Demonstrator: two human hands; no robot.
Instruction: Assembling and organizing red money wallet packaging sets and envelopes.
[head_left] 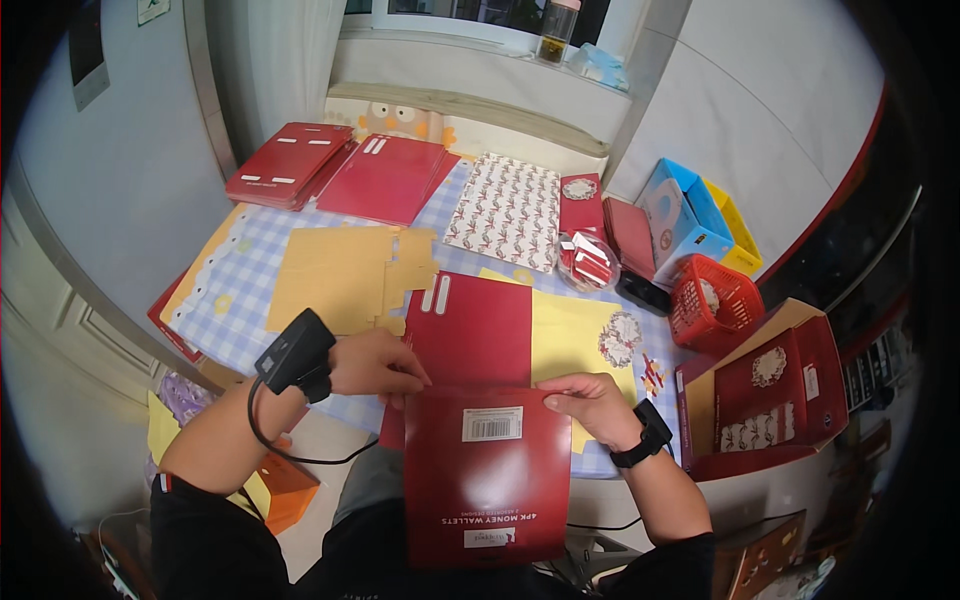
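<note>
A glossy red flat card package (487, 455) hangs upright in front of my lap, with a white barcode label near its upper edge and a torn white label low down. My left hand (372, 364) pinches its upper left corner. On the upper right corner, my right hand (592, 402) has thumb and fingers closed. Directly behind it lies a red card sheet (468, 325) with two white strips, partly hidden by the package. Yellow sheets (570, 350) lie beside that, and round patterned cut-outs (620, 338) rest on them close to my right hand.
Stacks of red card (380, 178) fill the far left of the table. Tan card pieces (330, 280), a patterned sheet (503, 210) and a clear tub (588, 262) lie in the middle. At right stand a red basket (715, 300), a blue box (690, 215) and an open carton (690, 425).
</note>
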